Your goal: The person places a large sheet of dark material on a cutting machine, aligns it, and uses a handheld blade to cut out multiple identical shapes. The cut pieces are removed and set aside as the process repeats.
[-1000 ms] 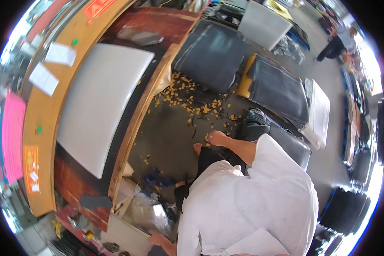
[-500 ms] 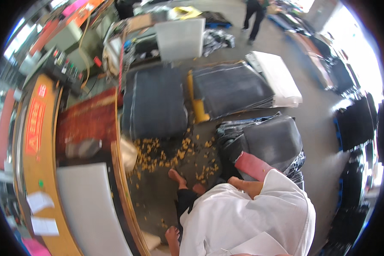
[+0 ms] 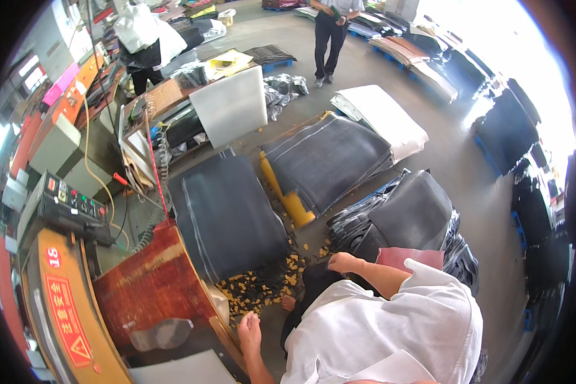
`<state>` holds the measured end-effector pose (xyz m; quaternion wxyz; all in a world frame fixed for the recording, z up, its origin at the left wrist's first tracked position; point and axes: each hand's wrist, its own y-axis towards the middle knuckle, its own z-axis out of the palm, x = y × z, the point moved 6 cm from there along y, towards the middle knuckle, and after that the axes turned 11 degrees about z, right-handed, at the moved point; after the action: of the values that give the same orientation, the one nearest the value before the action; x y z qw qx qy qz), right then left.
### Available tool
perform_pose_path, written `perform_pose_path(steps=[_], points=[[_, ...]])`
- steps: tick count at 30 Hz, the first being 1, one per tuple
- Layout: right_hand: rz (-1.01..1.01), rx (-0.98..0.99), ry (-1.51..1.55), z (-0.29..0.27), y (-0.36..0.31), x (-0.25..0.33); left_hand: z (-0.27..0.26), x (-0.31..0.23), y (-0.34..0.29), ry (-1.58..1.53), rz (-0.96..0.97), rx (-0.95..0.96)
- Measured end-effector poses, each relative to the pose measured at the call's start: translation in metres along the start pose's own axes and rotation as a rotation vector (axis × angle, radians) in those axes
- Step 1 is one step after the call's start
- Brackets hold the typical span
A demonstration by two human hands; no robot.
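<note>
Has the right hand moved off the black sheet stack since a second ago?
Cannot tell: the head camera swung. The right hand hovers by the black sheet stack.

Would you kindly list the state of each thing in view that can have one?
left hand: empty, fingers loose, beside the brown table edge
right hand: empty, over the black sheet stack
black sheets by the table: stacked flat
white board: propped upright
yellow scraps: scattered on the floor

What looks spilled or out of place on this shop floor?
Small yellow scraps lie scattered over the grey concrete floor beside the stack of black sheets, near the person's bare foot. Nothing else stands out.
</note>
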<state>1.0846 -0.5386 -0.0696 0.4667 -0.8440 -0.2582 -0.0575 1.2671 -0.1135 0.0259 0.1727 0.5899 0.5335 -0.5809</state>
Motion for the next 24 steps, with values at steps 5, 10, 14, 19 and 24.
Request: perform_pose_path(steps=[5, 10, 14, 19, 24], points=[[-0.124, -0.028, -0.230, 0.020, 0.064, -0.083, -0.006, -0.011, 0.070, 0.126, 0.015, 0.049], [-0.149, 0.178, -0.412, 0.067, 0.140, -0.133, 0.002, -0.005, 0.136, 0.107, -0.062, -0.066], [0.200, 0.242, 0.058, 0.017, 0.215, -0.098, 0.020, 0.008, 0.182, 0.067, -0.227, -0.050], [-0.648, -0.067, -0.953, -0.122, 0.282, 0.032, 0.064, 0.018, 0.208, -0.127, -0.474, -0.047], [0.000, 0.010, 0.338, -0.215, 0.327, 0.084, 0.070, 0.014, 0.228, -0.153, -0.595, -0.046]])
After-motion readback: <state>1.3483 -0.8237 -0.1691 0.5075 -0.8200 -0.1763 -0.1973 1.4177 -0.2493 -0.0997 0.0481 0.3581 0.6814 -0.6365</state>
